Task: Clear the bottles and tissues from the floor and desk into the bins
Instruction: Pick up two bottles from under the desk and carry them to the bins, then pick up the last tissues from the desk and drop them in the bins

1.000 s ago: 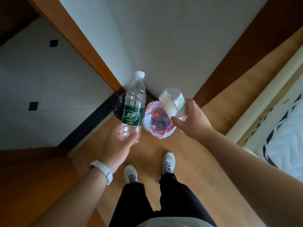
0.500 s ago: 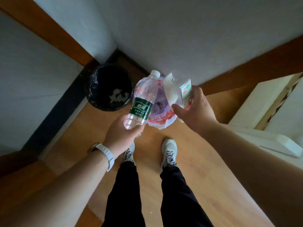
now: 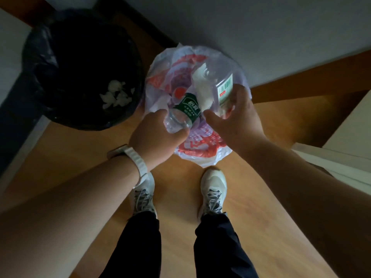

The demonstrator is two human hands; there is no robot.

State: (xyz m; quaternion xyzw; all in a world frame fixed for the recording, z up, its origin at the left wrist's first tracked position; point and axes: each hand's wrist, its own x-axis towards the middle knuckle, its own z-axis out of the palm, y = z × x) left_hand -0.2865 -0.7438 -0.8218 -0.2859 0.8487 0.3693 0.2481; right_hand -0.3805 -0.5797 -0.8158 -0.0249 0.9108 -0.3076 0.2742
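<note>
My left hand (image 3: 158, 135) grips the base of a clear water bottle with a green label (image 3: 185, 108), tilted neck-down into the bin lined with a white and red plastic bag (image 3: 202, 151). My right hand (image 3: 234, 119) holds a squarish clear bottle with a white and green label (image 3: 216, 85) over the same bag. To the left stands a bin with a black liner (image 3: 60, 57); white crumpled tissues (image 3: 116, 95) lie inside it.
Both bins stand on the wooden floor in a wall corner. My two feet in white shoes (image 3: 213, 189) are just in front of the bag-lined bin. A white furniture edge (image 3: 331, 161) juts in at the right.
Both hands have lowered toward the bag-lined bin and the view has tilted down and closer. The green-label bottle has tipped from upright to neck-down inside the bag's opening.
</note>
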